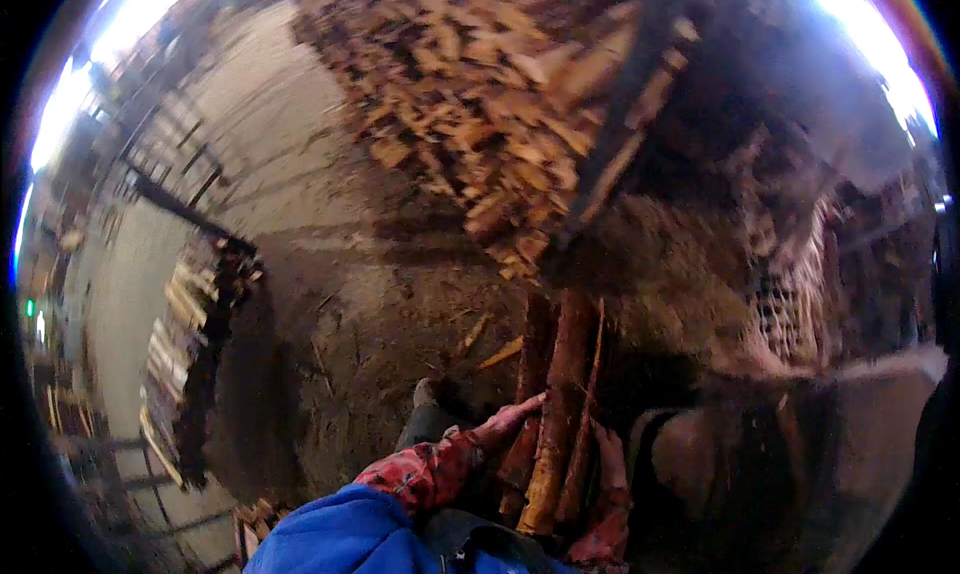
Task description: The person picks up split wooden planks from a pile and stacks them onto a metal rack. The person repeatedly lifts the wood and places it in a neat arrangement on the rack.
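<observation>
Head view shows my left hand (517, 419) and right hand (611, 456) clasping long, reddish-brown logs (566, 384) from either side, the thick middle one yellowish at its near end.

Logs (565, 404) at 5 o'clock: reddish-brown bark, the middle one going amber-yellow at its 6 o'clock end. Sleeve (425, 472) between 6 and 7 is red, mottled dark and pale; bright blue garment (330, 534) at 7. Woodpile (480, 94) at 12 reads orange-tan streaked brown, split-wood stack (180, 344) between 8 and 9 cream over near-black.
</observation>
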